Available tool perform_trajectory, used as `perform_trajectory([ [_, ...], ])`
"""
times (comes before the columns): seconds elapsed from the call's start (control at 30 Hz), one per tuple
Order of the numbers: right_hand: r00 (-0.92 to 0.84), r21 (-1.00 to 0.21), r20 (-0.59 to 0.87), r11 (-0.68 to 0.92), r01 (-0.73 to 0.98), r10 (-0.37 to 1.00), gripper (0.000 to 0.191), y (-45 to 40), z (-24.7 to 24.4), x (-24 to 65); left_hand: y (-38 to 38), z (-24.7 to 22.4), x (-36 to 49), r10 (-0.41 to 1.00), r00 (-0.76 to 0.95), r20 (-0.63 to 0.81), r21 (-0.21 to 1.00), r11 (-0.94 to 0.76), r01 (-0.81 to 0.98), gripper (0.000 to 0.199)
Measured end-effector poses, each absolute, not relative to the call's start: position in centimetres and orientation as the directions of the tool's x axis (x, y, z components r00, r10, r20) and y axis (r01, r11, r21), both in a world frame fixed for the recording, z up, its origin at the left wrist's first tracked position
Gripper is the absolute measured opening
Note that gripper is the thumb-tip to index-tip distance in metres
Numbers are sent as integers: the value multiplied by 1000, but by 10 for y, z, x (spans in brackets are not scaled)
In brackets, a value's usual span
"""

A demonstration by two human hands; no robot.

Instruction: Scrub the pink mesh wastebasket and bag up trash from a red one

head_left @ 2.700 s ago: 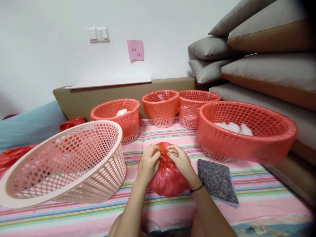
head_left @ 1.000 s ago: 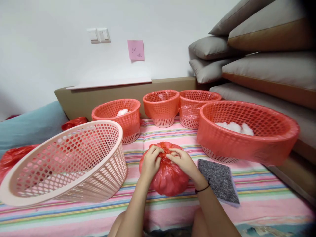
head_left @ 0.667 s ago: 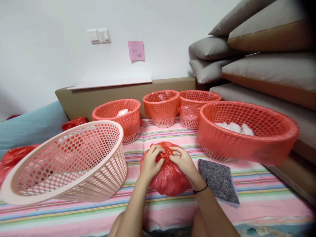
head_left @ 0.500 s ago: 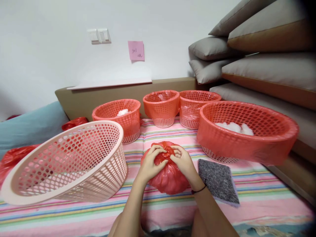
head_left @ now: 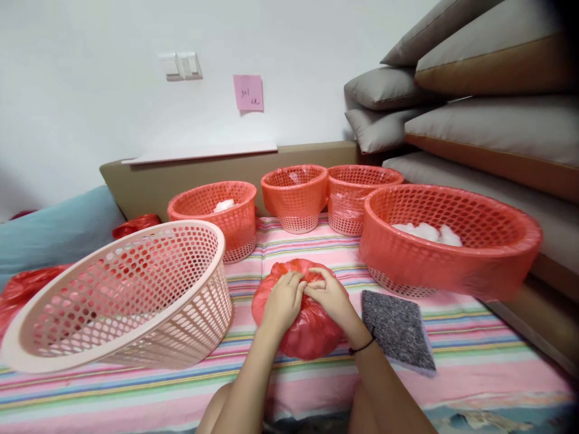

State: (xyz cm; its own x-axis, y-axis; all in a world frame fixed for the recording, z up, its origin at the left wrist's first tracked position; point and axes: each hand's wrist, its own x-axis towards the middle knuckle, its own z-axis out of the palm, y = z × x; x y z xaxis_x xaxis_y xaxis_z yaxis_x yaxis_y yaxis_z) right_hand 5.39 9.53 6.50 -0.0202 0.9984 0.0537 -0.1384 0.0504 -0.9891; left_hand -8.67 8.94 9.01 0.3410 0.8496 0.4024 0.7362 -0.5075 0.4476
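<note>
A full red plastic bag (head_left: 312, 334) rests on the striped cloth in front of me, its gathered top facing up. My left hand (head_left: 286, 299) lies on the left of the top, fingers pressed together on the gathered plastic. From the right, my right hand (head_left: 329, 293) pinches the same gathered plastic, a dark band round its wrist. The fingertips of both hands nearly meet at the middle of the bag. The exact bit of plastic between them is too small to make out.
An empty pink basket (head_left: 199, 319) stands at left. Red-lined baskets stand behind: left (head_left: 244, 220), middle (head_left: 296, 199), beside it (head_left: 346, 208), and large right (head_left: 434, 274). A grey mat (head_left: 398, 328) lies at right, near stacked cushions (head_left: 493, 129).
My left fingers have closed together and moved in over the bag's top, where they were spread. My right fingertips have shifted slightly toward the left. The bag sits slightly further left.
</note>
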Motion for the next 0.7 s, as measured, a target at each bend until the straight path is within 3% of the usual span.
perform_trajectory([
  [0.13, 63, -986, 145, 139, 97, 987, 25, 97, 59, 65, 89, 88, -86, 861, 371, 349, 376, -491, 786, 33],
  [0.27, 262, -931, 287, 205, 301, 921, 27, 100, 62, 88, 90, 76, -83, 882, 370, 293, 303, -453, 839, 49],
  [0.4, 272, -870, 382, 244, 429, 883, 35, 105, 56, 96, 90, 58, -78, 909, 357, 216, 238, -404, 883, 70],
  [0.5, 192, -842, 376, 248, 479, 906, 49, 107, 39, 86, 88, 47, -75, 923, 337, 184, 183, -369, 911, 73],
  [0.7, 175, -795, 194, 50, 605, 965, 70, 110, 9, 70, 86, 39, -75, 933, 316, 174, 113, -337, 935, 72],
])
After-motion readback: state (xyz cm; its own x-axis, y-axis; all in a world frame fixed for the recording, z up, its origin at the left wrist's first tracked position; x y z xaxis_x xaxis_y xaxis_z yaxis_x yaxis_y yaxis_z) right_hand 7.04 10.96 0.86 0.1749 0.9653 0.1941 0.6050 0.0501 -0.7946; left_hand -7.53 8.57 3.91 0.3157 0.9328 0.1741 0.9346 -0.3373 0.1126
